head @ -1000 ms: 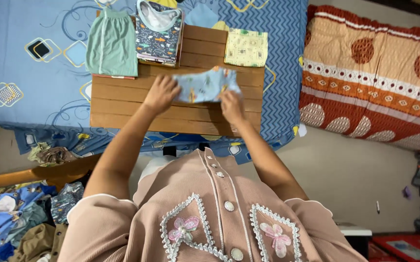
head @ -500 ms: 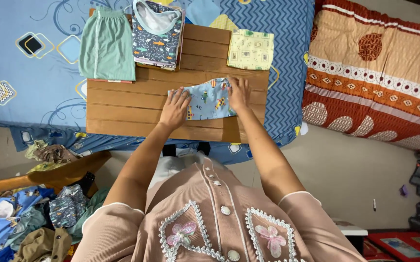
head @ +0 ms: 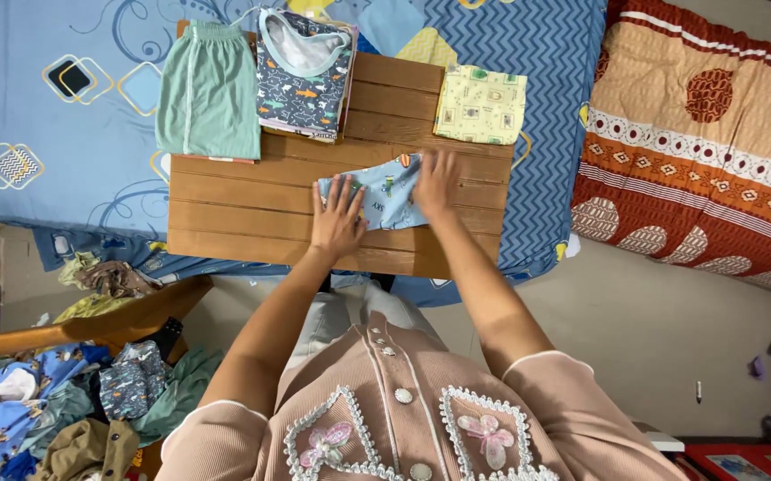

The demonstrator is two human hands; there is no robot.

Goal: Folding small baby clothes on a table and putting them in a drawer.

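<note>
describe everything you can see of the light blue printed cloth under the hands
The light blue printed cloth is a small, soft garment with little coloured cartoon shapes, folded into a flat strip lying crosswise near the middle of the wooden board. The left hand lies flat on its near left part, and the right hand presses its right end. It lies apart from the other folded clothes.

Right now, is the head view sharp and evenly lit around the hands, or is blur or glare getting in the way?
Head view: even, soft light, no glare on the wooden board; left hand and right hand on the light blue garment are sharp, with faint shadows only; straight edges bow slightly toward the frame's borders.
</note>
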